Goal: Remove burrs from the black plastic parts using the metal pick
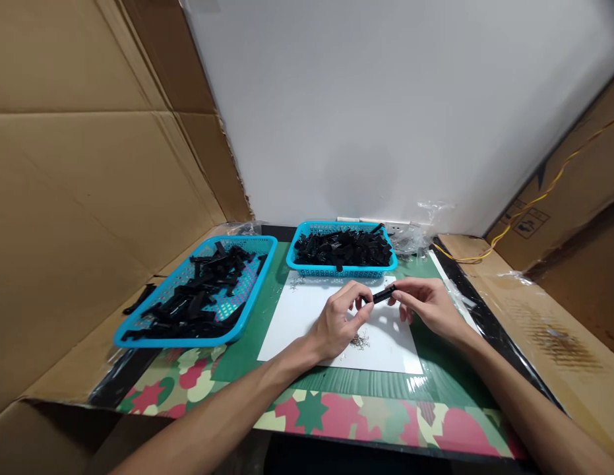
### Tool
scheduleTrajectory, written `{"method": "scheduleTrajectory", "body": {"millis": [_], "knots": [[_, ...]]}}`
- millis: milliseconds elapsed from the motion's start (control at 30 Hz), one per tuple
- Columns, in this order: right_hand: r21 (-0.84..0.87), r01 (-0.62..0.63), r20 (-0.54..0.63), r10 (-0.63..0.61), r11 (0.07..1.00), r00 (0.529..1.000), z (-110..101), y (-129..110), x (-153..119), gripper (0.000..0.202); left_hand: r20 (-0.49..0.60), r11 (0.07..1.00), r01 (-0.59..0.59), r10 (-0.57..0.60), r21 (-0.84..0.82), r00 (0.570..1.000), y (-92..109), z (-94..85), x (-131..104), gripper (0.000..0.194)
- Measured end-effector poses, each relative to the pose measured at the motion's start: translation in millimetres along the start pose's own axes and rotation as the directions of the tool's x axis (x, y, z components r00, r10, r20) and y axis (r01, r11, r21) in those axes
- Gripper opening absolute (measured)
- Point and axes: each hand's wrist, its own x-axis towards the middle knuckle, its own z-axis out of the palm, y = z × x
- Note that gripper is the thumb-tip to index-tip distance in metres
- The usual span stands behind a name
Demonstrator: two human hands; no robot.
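Note:
Between my two hands, above a white sheet (pixel 297 316), is a short black plastic part (pixel 384 294). My left hand (pixel 342 316) pinches its left end between thumb and fingers. At the other end, the thumb and fingertips of my right hand (pixel 428 305) close on the same part. A small pile of thin metal pieces (pixel 359 340), too small to name surely, lies on the sheet just below my left hand. Straight ahead, a blue basket (pixel 342 271) is heaped with similar black parts (pixel 336 247).
A larger blue basket (pixel 257 290) with longer black parts (pixel 200 297) stands on the left. Cardboard walls (pixel 89 165) flank the table. Clear plastic wrap (pixel 410 239) and a power strip (pixel 396 225) are at the back; a yellow cable (pixel 529 204) runs along the right.

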Motion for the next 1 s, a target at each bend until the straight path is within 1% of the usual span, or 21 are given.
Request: {"method": "scheduleTrajectory", "body": {"millis": [67, 100, 167, 200, 233, 267, 300, 367, 400, 500, 533, 600, 700, 767, 867, 933, 967, 1000], "knots": [[-0.023, 0.016, -0.006, -0.016, 1.0, 1.0, -4, 0, 1, 0.051, -0.027, 1.0, -0.004, 0.004, -0.005, 1.0, 1, -3.7, 3, 0.016], [-0.063, 0.032, -0.021, -0.034, 0.997, 0.999, -8, 0, 1, 0.052, -0.063, 1.0, 0.0, 0.0, 0.001, 0.998, 2, -7.1, 6, 0.015], [-0.235, 0.064, -0.07, -0.082, 0.97, 0.994, -18, 1, 1, 0.051, -0.185, 0.999, 0.024, -0.017, 0.033, 0.983, 4, -17.8, 18, 0.012], [-0.363, 0.069, -0.09, -0.109, 0.929, 0.99, -25, 1, 1, 0.048, -0.256, 0.997, 0.042, -0.025, 0.059, 0.966, 5, -25.0, 26, 0.011], [-0.504, 0.063, -0.092, -0.126, 0.861, 0.988, -32, 2, 1, 0.045, -0.316, 0.993, 0.064, -0.031, 0.094, 0.948, 6, -32.9, 36, 0.011], [-0.628, 0.053, -0.069, -0.123, 0.776, 0.99, -39, 2, 1, 0.044, -0.358, 0.986, 0.091, -0.035, 0.141, 0.933, 6, -41.1, 47, 0.01], [-0.714, 0.045, -0.026, -0.091, 0.698, 0.996, -45, 3, 0, 0.044, -0.357, 0.973, 0.107, -0.028, 0.204, 0.934, 6, -48.8, 60, 0.007], [-0.81, 0.042, 0.046, -0.009, 0.585, 0.999, -56, 3, -2, 0.044, -0.272, 0.93, 0.137, -0.042, 0.341, 0.961, 3, -60.7, 84, 0.006], [-0.832, 0.04, 0.068, 0.031, 0.554, 0.997, -60, 3, -3, 0.045, -0.245, 0.894, 0.162, -0.06, 0.418, 0.968, 1, -64.1, 96, 0.007], [-0.865, 0.031, 0.107, 0.123, 0.5, 0.987, -64, -1, -8, 0.046, -0.207, 0.847, 0.169, -0.072, 0.503, 0.976, -7, -64.2, 122, 0.006], [-0.877, 0.037, 0.122, 0.146, 0.48, 0.982, -63, -3, -10, 0.044, -0.193, 0.837, 0.163, -0.07, 0.523, 0.979, -9, -62.0, 128, 0.007], [-0.902, 0.066, 0.151, 0.169, 0.426, 0.974, -60, -4, -14, 0.033, -0.158, 0.811, 0.147, -0.067, 0.566, 0.985, -13, -56.9, 133, 0.011], [-0.929, 0.086, 0.165, 0.195, 0.359, 0.967, -53, 0, -20, 0.015, -0.099, 0.779, 0.112, -0.064, 0.617, 0.993, -17, -51.8, 131, 0.013], [-0.931, 0.076, 0.158, 0.207, 0.358, 0.965, -51, 6, -24, 0.019, -0.06, 0.768, 0.084, -0.059, 0.635, 0.996, -17, -52.0, 124, 0.018], [-0.902, 0.095, 0.2, 0.213, 0.421, 0.956, -54, 11, -25, 0.022, -0.034, 0.764, 0.057, -0.046, 0.642, 0.998, -13, -61.9, 112, 0.033], [-0.858, 0.092, 0.235, 0.226, 0.506, 0.945, -58, 13, -23, 0.021, -0.064, 0.743, 0.083, -0.054, 0.664, 0.996, -9, -78.0, 101, 0.037], [-0.812, 0.08, 0.25, 0.219, 0.579, 0.943, -61, 13, -22, 0.02, -0.095, 0.719, 0.115, -0.068, 0.686, 0.993, -7, -89.6, 94, 0.036], [-0.745, 0.051, 0.252, 0.209, 0.665, 0.945, -64, 13, -22, 0.019, -0.145, 0.669, 0.176, -0.103, 0.722, 0.984, -5, -103.4, 87, 0.033]]}}
